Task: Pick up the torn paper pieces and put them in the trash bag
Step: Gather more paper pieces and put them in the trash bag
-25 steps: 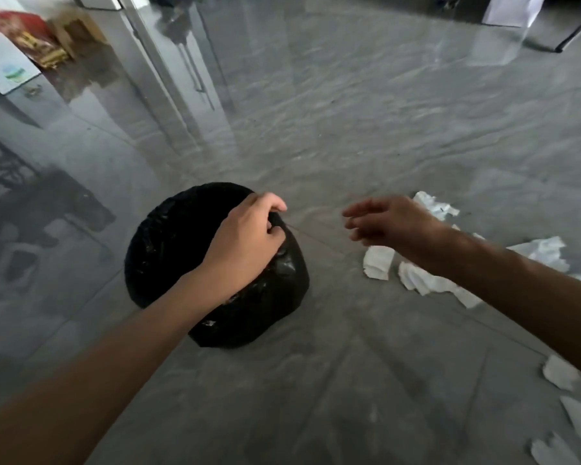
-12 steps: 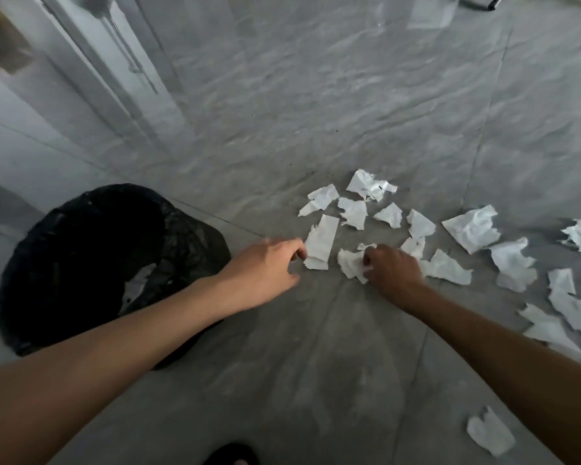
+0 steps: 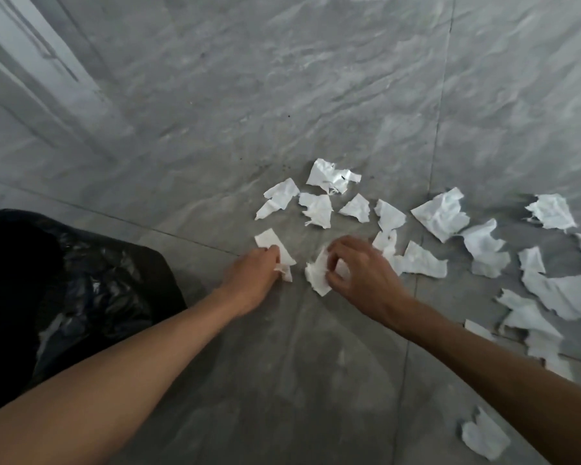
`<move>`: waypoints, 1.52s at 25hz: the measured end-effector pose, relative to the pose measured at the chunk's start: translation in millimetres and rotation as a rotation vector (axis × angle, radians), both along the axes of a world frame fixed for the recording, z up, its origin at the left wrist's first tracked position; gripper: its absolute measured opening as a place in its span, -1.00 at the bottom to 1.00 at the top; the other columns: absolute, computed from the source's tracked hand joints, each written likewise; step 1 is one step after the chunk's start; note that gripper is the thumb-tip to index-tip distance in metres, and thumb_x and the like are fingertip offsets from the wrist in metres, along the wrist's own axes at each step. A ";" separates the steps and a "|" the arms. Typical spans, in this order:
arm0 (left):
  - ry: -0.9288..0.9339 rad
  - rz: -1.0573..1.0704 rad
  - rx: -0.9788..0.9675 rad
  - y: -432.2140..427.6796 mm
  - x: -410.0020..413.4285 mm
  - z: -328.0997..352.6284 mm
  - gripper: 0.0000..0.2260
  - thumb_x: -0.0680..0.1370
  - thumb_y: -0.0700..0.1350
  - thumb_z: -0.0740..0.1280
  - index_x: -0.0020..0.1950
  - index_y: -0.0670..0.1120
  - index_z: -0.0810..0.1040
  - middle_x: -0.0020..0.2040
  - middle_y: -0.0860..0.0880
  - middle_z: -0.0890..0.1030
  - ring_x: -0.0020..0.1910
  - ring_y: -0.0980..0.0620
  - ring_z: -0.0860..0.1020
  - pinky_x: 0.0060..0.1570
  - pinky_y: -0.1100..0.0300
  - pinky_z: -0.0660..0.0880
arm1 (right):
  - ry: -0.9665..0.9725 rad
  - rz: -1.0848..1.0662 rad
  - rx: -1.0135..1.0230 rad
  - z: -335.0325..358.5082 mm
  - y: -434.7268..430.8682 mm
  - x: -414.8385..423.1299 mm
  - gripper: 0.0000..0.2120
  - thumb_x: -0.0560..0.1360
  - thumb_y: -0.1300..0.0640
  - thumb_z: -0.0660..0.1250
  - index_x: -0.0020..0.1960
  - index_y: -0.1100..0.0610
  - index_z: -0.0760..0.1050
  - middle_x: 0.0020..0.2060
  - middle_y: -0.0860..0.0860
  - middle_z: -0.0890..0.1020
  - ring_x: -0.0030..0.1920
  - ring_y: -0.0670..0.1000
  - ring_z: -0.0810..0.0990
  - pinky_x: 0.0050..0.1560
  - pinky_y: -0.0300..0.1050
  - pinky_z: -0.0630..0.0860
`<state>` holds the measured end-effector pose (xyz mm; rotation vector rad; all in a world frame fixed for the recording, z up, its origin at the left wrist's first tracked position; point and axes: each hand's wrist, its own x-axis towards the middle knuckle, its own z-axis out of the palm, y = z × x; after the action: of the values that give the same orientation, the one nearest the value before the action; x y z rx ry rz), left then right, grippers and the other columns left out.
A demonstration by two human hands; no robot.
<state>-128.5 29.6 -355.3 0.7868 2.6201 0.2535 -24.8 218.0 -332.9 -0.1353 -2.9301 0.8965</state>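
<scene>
Your left hand (image 3: 254, 280) has its fingers pinched on a long paper strip (image 3: 275, 248), and your right hand (image 3: 359, 273) has its fingers curled and clamped on a crumpled scrap (image 3: 317, 275). The other torn paper pieces (image 3: 441, 214) lie scattered on the grey tiled floor (image 3: 282, 95) beyond and to your right. The black trash bag (image 3: 81, 280) sits just left of your left forearm, nothing between.

White on grey, black at my left.
I see white paper pieces (image 3: 441, 214), a glossy black trash bag (image 3: 91, 283), and a grey marbled floor (image 3: 282, 95).
</scene>
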 end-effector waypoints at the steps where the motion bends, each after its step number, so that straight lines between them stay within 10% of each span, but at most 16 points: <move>1: -0.002 0.017 0.010 -2.6 -0.4 -0.5 -0.87 0.50 -0.10 0.31 -0.01 -0.13 0.50 0.02 -0.17 0.59 0.02 -0.23 0.55 -0.10 -0.01 0.48 | -0.047 0.099 0.069 -6.6 -10.0 -2.2 -0.92 0.41 0.13 0.31 -0.13 0.12 0.53 0.06 0.03 0.58 0.08 0.07 0.52 0.01 -0.03 0.48; 4: 0.086 0.099 0.110 4.2 -14.6 3.7 -0.84 0.48 -0.07 0.34 -0.05 -0.16 0.57 0.05 -0.14 0.54 0.06 -0.18 0.51 0.00 0.00 0.47 | -0.111 0.291 0.228 -27.8 -22.9 -5.0 -0.84 0.49 0.18 0.21 -0.06 0.21 0.53 0.03 0.12 0.56 0.07 0.14 0.49 0.02 -0.03 0.41; 9: 0.182 0.080 0.171 48.6 -74.9 10.2 -0.79 0.46 -0.07 0.37 -0.03 -0.20 0.60 0.28 -0.17 0.46 0.27 -0.18 0.41 0.27 0.06 0.34 | -0.165 0.174 -0.094 -33.0 -8.0 -3.6 -0.92 0.37 0.28 0.32 -0.14 0.16 0.51 -0.17 0.08 0.57 -0.15 0.09 0.56 -0.19 -0.11 0.42; 15: 0.140 -0.028 0.129 50.8 -90.0 -11.2 -0.87 0.45 -0.22 0.31 -0.06 -0.23 0.58 0.05 -0.20 0.57 0.07 -0.21 0.52 0.04 0.00 0.45 | -0.151 -0.132 -0.281 -37.2 1.7 6.1 -0.76 0.31 0.25 0.42 -0.08 0.03 0.53 -0.26 -0.13 0.52 -0.25 -0.12 0.49 -0.26 -0.47 0.35; 21: 0.045 0.117 0.155 34.4 -69.3 36.4 -0.88 0.43 -0.09 0.42 -0.21 -0.13 0.62 -0.23 -0.15 0.66 -0.27 -0.13 0.56 -0.36 0.16 0.30 | -0.199 -0.182 -0.172 -27.6 16.7 -73.7 -0.49 0.36 0.25 0.35 0.29 0.08 0.37 -0.17 0.05 0.62 -0.14 0.08 0.56 -0.18 -0.11 0.45; 28: 0.081 0.114 0.384 -28.0 -2.5 186.7 -0.64 0.39 0.00 0.46 -0.48 0.07 0.33 -0.56 0.18 0.46 -0.55 0.25 0.40 -0.51 0.43 0.27 | -0.279 -0.171 0.112 -23.3 -6.4 -90.6 -0.84 0.40 0.14 0.33 -0.08 0.19 0.58 -0.10 0.19 0.67 -0.07 0.22 0.61 -0.16 -0.06 0.48; 33: 0.306 0.216 0.458 -104.3 36.7 242.7 -0.64 0.40 0.03 0.43 -0.42 -0.02 0.29 -0.49 0.00 0.29 -0.47 0.10 0.25 -0.45 0.33 0.22 | -0.278 -0.210 -0.623 35.7 -60.0 -74.0 -0.92 0.38 0.18 0.44 -0.14 0.06 0.59 -0.29 -0.05 0.65 -0.35 -0.12 0.56 -0.36 -0.36 0.40; 38: 0.451 0.482 0.369 -195.8 35.2 220.4 -0.61 0.42 -0.05 0.43 -0.44 -0.06 0.25 -0.52 0.01 0.26 -0.49 0.10 0.20 -0.43 0.26 0.21 | -0.264 0.080 -1.062 135.7 -129.2 -71.0 -0.88 0.40 0.22 0.41 -0.07 0.21 0.63 -0.15 0.17 0.69 -0.21 0.05 0.62 -0.15 -0.11 0.54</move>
<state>-93.3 -166.2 -134.9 0.3216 3.2215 0.7926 -95.7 88.8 -197.3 -0.1930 -2.2960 2.4793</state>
